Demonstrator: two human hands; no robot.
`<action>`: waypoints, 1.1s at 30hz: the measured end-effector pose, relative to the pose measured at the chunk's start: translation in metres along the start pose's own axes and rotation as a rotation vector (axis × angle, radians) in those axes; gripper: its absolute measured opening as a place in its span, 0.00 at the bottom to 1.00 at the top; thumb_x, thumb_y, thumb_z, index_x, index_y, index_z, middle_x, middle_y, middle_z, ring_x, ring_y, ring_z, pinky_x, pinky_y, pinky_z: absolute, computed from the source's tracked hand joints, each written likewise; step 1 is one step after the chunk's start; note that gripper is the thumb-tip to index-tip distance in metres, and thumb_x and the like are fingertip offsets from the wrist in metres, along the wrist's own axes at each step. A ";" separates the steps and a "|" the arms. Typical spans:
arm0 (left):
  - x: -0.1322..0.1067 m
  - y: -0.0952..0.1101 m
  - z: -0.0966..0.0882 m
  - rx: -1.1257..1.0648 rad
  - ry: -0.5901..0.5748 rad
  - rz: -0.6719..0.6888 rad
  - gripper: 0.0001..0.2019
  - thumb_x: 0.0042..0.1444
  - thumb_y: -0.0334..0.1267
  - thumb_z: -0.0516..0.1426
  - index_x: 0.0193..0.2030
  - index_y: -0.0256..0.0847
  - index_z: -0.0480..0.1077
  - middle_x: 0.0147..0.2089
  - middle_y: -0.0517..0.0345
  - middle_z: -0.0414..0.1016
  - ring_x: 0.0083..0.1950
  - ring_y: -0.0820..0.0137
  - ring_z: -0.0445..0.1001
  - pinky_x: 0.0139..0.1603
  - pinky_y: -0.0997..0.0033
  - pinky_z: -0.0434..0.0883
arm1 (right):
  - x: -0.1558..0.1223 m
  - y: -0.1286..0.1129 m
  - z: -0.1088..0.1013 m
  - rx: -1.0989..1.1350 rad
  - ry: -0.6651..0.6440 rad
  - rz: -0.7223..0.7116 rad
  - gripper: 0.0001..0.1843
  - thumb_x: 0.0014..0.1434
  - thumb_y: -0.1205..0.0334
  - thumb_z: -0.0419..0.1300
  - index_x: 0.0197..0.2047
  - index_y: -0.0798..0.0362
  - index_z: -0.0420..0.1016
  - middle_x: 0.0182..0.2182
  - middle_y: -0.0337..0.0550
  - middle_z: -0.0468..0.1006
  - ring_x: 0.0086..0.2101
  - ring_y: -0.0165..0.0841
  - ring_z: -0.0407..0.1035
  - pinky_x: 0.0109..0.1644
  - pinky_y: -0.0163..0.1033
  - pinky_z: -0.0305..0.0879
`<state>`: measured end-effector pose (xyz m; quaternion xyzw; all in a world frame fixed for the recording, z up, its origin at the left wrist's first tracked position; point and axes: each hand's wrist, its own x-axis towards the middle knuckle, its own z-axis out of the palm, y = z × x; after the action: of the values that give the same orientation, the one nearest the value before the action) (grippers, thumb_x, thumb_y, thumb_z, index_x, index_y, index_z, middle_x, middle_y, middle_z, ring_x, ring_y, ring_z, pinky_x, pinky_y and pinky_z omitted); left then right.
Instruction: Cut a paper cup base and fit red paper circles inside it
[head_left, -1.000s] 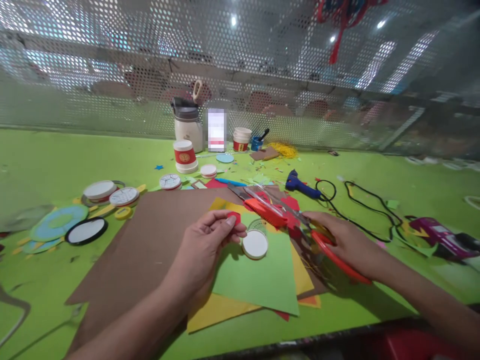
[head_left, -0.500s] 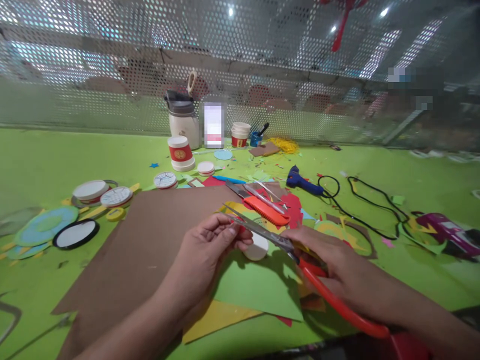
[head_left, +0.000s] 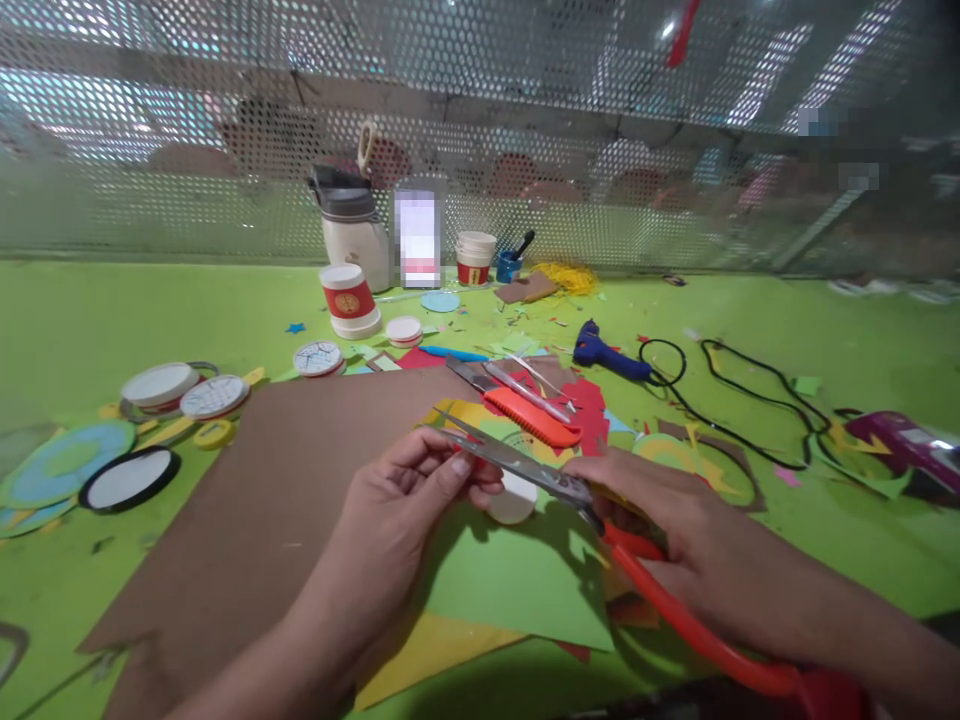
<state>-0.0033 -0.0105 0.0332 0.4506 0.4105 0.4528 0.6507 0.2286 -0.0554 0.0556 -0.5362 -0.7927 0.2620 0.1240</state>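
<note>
My right hand (head_left: 660,510) grips a pair of scissors (head_left: 525,465) with red handles, blades pointing left and slightly apart. Pinched in my left hand (head_left: 431,490) is a small piece of red paper (head_left: 475,452), mostly hidden by the fingers, right by the blades. A white disc (head_left: 516,500) lies below the scissors. Under both hands are green paper (head_left: 517,580) and yellow paper (head_left: 435,650), partly on a brown cardboard sheet (head_left: 247,510). Just beyond the blades lies an orange utility knife (head_left: 532,416).
A blue glue gun (head_left: 607,355) with a black cord rests at right. Paper cups (head_left: 349,312), a white jug (head_left: 352,235) and a phone (head_left: 418,235) stand at the back. Round lids (head_left: 214,397), a black-rimmed disc (head_left: 129,480) and paper scraps lie around.
The view has shifted slightly, so things on the left sit further left. The scissor blades stay at the red paper, with both hands in nearly the same pose.
</note>
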 end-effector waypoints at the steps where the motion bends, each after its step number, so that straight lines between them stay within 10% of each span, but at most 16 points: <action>1: 0.000 0.000 0.000 0.002 0.004 0.001 0.04 0.57 0.37 0.61 0.34 0.39 0.74 0.31 0.59 0.77 0.33 0.73 0.73 0.38 0.76 0.70 | 0.000 0.000 0.000 0.007 -0.002 0.005 0.27 0.58 0.69 0.57 0.60 0.45 0.63 0.52 0.45 0.73 0.52 0.40 0.67 0.55 0.46 0.65; 17: -0.003 -0.001 -0.002 0.024 0.029 -0.021 0.04 0.55 0.38 0.63 0.34 0.41 0.74 0.31 0.61 0.79 0.33 0.75 0.74 0.35 0.80 0.70 | -0.002 -0.002 -0.002 0.116 -0.037 0.058 0.28 0.57 0.67 0.60 0.61 0.44 0.65 0.57 0.45 0.71 0.56 0.42 0.65 0.59 0.46 0.63; 33: -0.002 0.003 0.006 -0.180 0.063 -0.144 0.07 0.52 0.36 0.64 0.33 0.35 0.73 0.28 0.55 0.79 0.29 0.74 0.74 0.32 0.78 0.71 | -0.003 0.003 -0.005 0.378 -0.202 0.134 0.29 0.59 0.70 0.55 0.62 0.41 0.65 0.41 0.40 0.80 0.39 0.36 0.75 0.37 0.35 0.73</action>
<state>0.0011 -0.0129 0.0376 0.3449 0.4198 0.4538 0.7063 0.2346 -0.0561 0.0590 -0.5261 -0.7005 0.4659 0.1245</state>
